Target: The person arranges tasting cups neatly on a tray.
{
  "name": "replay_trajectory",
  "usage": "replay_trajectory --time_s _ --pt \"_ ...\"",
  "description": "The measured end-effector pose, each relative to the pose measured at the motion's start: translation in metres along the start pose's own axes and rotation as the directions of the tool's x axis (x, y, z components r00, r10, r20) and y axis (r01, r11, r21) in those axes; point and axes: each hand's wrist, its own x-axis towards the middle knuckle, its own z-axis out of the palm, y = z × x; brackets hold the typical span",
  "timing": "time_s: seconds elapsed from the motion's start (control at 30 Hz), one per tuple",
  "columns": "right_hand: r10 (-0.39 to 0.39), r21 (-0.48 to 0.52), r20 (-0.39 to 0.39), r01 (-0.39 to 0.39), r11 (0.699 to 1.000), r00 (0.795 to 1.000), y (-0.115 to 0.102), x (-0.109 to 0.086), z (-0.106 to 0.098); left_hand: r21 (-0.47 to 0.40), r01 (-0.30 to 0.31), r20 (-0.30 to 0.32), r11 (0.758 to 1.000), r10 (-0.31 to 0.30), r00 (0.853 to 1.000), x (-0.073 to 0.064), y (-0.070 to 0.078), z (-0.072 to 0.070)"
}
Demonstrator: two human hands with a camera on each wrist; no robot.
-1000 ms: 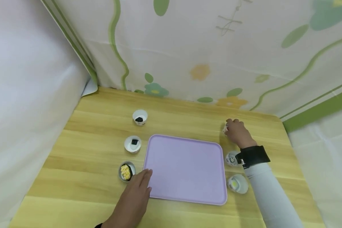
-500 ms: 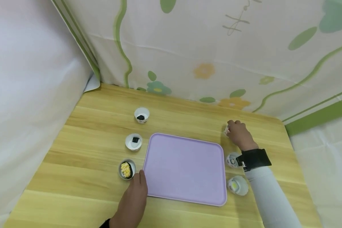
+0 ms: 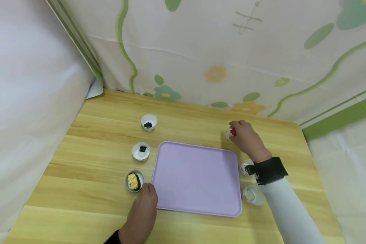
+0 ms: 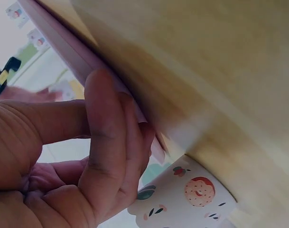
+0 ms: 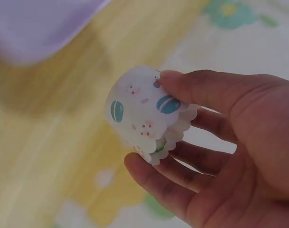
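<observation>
The right hand (image 3: 247, 140) pinches a scalloped paper cup (image 5: 139, 107) between thumb and fingertips; the left hand's (image 3: 141, 211) fingers bend at the lilac tray's (image 3: 196, 179) rim, whether gripping I can't tell.

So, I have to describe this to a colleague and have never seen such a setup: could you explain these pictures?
There's no machine here: a person is working bare-handed. One camera, worn on the head, looks down over the table; one on each wrist watches that side close up. Around a purple tray stand small cups with food-like pieces: three to its left, two to its right. The right hand holds another cup, with something red in it, near the tray's far right corner. The left hand seems to pinch the tray's left edge.
</observation>
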Motion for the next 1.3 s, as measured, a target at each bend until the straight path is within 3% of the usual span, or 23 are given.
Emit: replay_trajectory --time_s 0.23,0.5,0.7,0.8,1.0,1.13,1.3 --pt "-0.145 -0.021 0.024 0.145 0.989 0.989 -0.083 0.005 0.004 -0.047 0.037 -0.018 0.998 -0.038 0.999 0.001 -0.002 0.003" --pt "-0.326 -0.039 0.058 0.328 0.944 0.944 -0.154 0.006 0.04 -0.103 0.022 -0.056 0.994 -0.028 0.998 0.002 -0.005 0.004" --pt "-0.343 -0.091 0.036 0.345 0.934 0.939 -0.171 0.001 0.063 -0.109 -0.034 -0.06 0.993 0.028 0.998 0.007 -0.004 0.003" --pt "-0.354 -0.131 0.025 0.354 0.926 0.935 -0.175 0.003 0.07 -0.023 -0.053 -0.089 0.998 0.05 0.995 0.008 -0.003 0.004" --pt "-0.303 -0.141 0.045 0.306 0.941 0.952 -0.193 -0.003 0.073 0.122 -0.113 -0.119 0.986 0.128 0.985 0.01 -0.015 -0.001" --pt "-0.279 -0.112 0.063 0.285 0.952 0.958 -0.203 -0.01 0.064 0.086 -0.072 -0.102 0.994 0.081 0.992 0.004 -0.026 -0.009" --pt "-0.232 -0.069 -0.044 0.229 0.971 0.972 -0.182 -0.029 0.037 -0.043 0.022 -0.066 0.999 -0.025 0.998 -0.005 -0.039 -0.021"
